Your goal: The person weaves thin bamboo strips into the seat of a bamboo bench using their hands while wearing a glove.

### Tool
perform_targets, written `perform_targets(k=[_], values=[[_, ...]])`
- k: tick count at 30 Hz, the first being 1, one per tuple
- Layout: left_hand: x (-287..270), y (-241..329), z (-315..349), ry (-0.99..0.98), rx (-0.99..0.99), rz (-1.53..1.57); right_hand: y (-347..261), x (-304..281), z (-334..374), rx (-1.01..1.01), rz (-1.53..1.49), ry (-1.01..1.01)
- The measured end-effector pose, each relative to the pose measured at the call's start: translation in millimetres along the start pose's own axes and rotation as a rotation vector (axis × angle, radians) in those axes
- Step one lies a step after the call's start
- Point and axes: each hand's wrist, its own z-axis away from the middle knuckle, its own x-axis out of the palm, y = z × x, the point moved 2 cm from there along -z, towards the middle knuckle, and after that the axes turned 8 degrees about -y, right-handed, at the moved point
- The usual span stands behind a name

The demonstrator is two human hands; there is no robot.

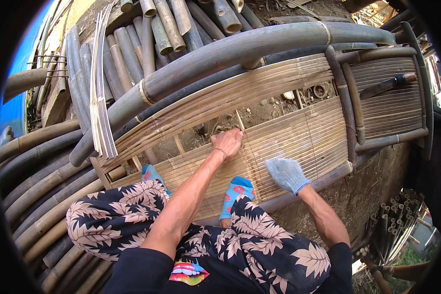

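Note:
My bare left hand [228,142], a thin band on its wrist, is at the inner edge of the near bamboo slats [299,128]. Its fingers curl over that edge, beside a thin light strip [239,120] crossing the gap; what they hold is hidden. My right hand [285,174], in a grey knit glove with a blue cuff, is over the same slats further right, fingers drawn together; I cannot see anything in them. The slats form a long bamboo bench. A second band of slats [279,78] lies beyond the gap, where soil shows. Dark cord crosses the near slats.
A thick bamboo pole [206,56] runs along the bench's far side. A knife with a wooden handle [388,85] lies on the right-hand slatted section. Split strips [100,93] lean at left. Bamboo poles [44,196] fill the left side. My socked foot [236,193] stands on the slats.

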Motion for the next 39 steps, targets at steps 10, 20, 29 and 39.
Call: perform_targets(k=[10, 20, 29, 39], values=[[7, 3, 4, 0.08, 0.062, 0.017, 34, 2, 12, -0.113, -0.074, -0.057], [-17, -4, -4, -0.098, -0.141, -0.166, 39, 68, 54, 0.008, -0.122, 0.279], [-205, 205, -7, 0.194, 0.564, -0.838, 113, 59, 181, 0.883, -0.027, 0.129], [-239, 160, -41, 0.257, 0.423, -0.552, 99, -48, 160, 0.771, -0.01, 0.459]])
